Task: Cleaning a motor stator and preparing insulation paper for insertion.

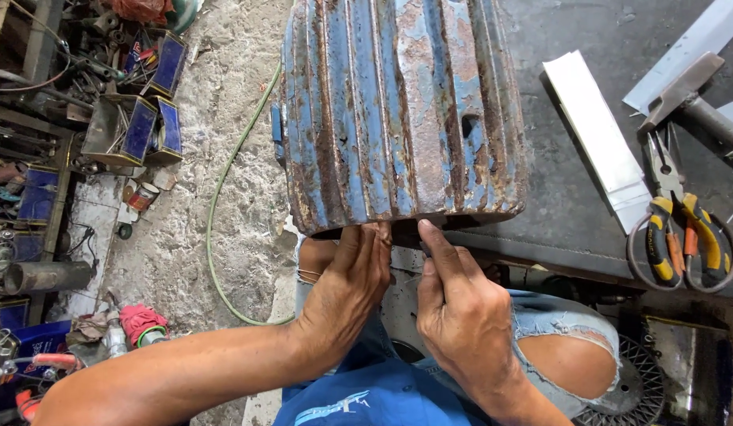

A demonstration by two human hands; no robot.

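Note:
A big rusty blue motor housing with ribbed fins lies on the dark metal workbench, its open end toward me. My left hand reaches up to the housing's near rim, fingers together and pressed against the lower edge. My right hand is beside it, with the index finger stretched to the rim and the other fingers curled. I cannot tell whether either hand holds a small part; the fingertips are partly hidden under the rim.
Yellow-handled pliers and a wire loop lie at the bench's right. A white folded strip and a hammer sit further back. A green hose crosses the concrete floor. Blue tins and scrap crowd the left.

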